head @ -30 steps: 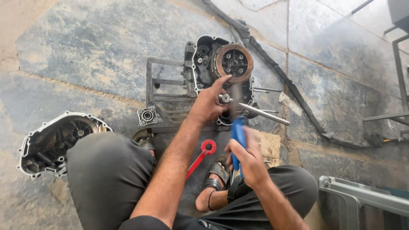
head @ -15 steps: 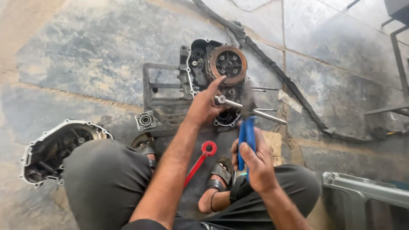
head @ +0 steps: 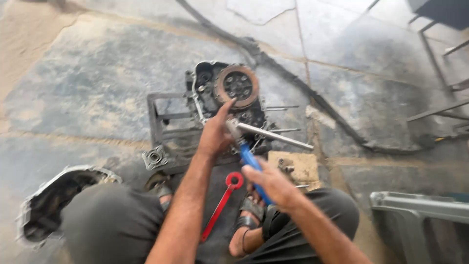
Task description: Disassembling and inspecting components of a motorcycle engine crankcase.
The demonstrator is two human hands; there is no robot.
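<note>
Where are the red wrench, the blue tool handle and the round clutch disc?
red wrench (head: 221, 204): head view, on its flat shank.
blue tool handle (head: 250, 160): head view, on its upper part.
round clutch disc (head: 238, 86): head view, on its face.

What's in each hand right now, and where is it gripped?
The right hand grips a blue-handled tool at its handle's lower end. The left hand holds nothing clearly; its fingers rest against the engine case.

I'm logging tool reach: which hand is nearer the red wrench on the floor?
Right. The right hand grips the blue handle just beside the red wrench; the left hand is up at the engine.
</note>
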